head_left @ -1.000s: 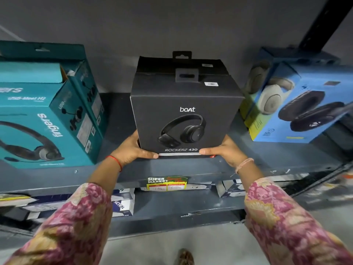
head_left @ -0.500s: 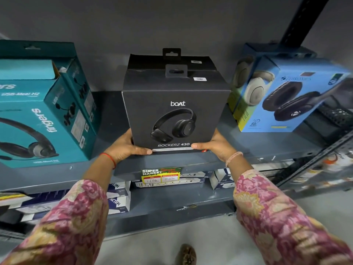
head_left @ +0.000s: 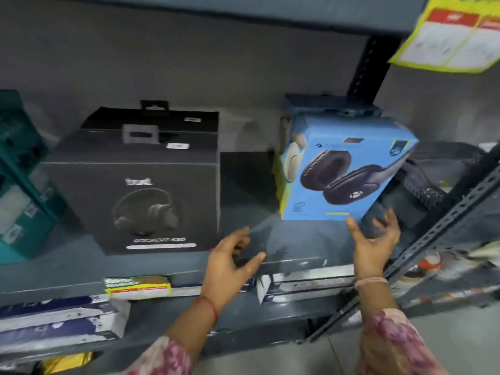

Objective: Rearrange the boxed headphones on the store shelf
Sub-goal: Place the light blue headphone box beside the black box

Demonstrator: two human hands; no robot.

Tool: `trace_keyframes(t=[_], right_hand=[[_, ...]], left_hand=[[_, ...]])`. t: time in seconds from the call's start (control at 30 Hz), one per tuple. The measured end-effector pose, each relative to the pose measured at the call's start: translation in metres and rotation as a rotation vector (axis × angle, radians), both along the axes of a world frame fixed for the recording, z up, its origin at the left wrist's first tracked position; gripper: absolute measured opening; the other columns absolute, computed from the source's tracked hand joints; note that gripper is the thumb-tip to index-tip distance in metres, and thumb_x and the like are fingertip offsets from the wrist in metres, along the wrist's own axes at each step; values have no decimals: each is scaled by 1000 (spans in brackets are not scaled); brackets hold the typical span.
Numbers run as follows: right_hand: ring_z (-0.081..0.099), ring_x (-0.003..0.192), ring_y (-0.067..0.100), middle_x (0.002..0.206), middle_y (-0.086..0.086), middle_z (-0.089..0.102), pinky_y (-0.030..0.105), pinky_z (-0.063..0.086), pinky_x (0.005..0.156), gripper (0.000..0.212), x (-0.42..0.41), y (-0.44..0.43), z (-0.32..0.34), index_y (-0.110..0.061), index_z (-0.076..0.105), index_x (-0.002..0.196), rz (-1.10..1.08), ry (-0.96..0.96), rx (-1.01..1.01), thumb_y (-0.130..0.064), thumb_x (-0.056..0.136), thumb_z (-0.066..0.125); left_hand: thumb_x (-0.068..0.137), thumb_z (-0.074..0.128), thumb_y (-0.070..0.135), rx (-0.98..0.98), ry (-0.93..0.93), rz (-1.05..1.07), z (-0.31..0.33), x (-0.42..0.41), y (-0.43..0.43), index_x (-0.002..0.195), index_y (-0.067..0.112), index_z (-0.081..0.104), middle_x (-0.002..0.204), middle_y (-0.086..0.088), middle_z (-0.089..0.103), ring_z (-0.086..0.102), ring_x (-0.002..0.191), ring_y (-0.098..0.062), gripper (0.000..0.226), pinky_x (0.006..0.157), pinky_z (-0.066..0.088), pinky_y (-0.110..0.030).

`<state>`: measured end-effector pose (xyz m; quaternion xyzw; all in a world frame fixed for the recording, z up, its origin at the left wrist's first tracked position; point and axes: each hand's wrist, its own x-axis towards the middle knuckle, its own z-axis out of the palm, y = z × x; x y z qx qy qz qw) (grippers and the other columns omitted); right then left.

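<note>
Two black boxes stand one behind the other at centre left of the shelf, two blue boxes likewise at centre right, and teal boxes, too blurred to count, sit at the left edge. A bare strip of shelf separates the black and blue pairs, and the front black box sits just back from the shelf lip. The left hand hovers over that strip, its grip spread and empty, while the right hand touches the front blue box's lower right corner, fingers open.
</note>
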<state>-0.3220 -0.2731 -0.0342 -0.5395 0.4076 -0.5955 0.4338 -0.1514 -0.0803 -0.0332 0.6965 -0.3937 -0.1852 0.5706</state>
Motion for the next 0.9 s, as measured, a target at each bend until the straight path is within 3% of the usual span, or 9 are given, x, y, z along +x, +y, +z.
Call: trace_keyframes(t=[0.07, 0.1, 0.17, 0.27, 0.4, 0.53, 0.67, 0.8, 0.9], right_hand=[[34, 130, 14, 150, 5, 20, 44, 38, 107, 102, -16, -53, 1, -34, 17, 139, 181, 162, 113, -37, 58, 81], [29, 136, 16, 153, 1, 17, 48, 32, 111, 112, -20, -77, 1, -39, 12, 139, 314, 232, 113, -42, 53, 83], [40, 129, 12, 145, -3, 39, 36, 38, 108, 127, -18, -107, 3, -31, 15, 141, 556, 275, 156, -49, 38, 87], [65, 89, 1, 91, -16, 73, 16, 54, 79, 113, -11, -138, 11, -15, 50, 118, 752, 191, 296, -46, 17, 90], [67, 84, 8, 79, -11, 75, 21, 56, 77, 85, 0, -155, 17, -16, 65, 92, 929, 216, 353, -36, 14, 92], [61, 99, 25, 98, 5, 68, 30, 55, 84, 69, 8, -157, 16, -5, 60, 105, 891, 177, 379, -4, 39, 81], [66, 88, 17, 85, -6, 73, 31, 56, 79, 58, 4, -152, 14, -14, 63, 95, 850, 144, 322, -1, 41, 78], [67, 81, 12, 76, -10, 74, 26, 58, 74, 52, -9, -137, 16, -15, 62, 93, 882, 134, 331, 6, 46, 71], [68, 78, 12, 74, -9, 75, 27, 58, 74, 51, -19, -125, 15, -13, 62, 92, 890, 128, 357, 7, 45, 71]], left_hand=[[69, 77, 14, 29, 202, -25, 7, -7, -56, 136, 13, 35, 124, -8, 55, 51, 113, -7, 80, 89, 37, -6], [68, 77, 8, 51, 290, -58, 10, -5, -81, 142, 13, 22, 139, -11, 43, 42, 125, -13, 93, 97, 33, -13], [59, 84, 14, 128, 304, -138, 9, 12, -123, 145, 14, 4, 152, -6, 23, 25, 135, -11, 118, 110, 24, -25], [38, 86, 34, 208, 225, -228, 7, 32, -161, 145, 19, 1, 152, -1, 27, 31, 135, -14, 138, 113, 30, -42], [35, 80, 24, 194, 289, -298, 6, 38, -177, 142, 17, 19, 140, -5, 46, 47, 125, -21, 123, 100, 44, -36], [36, 79, 20, 159, 306, -276, 5, 39, -182, 138, 19, 30, 133, -5, 53, 53, 118, -20, 112, 92, 51, -30], [41, 81, 17, 152, 291, -264, 8, 34, -174, 134, 25, 35, 130, -1, 57, 55, 117, -17, 105, 98, 47, -38], [43, 82, 14, 111, 313, -250, 7, 15, -154, 134, 22, 36, 127, 1, 58, 57, 113, -14, 103, 85, 52, -20], [40, 82, 14, 106, 334, -238, 6, 2, -139, 133, 17, 40, 118, 2, 63, 59, 108, -16, 102, 79, 53, -18]])
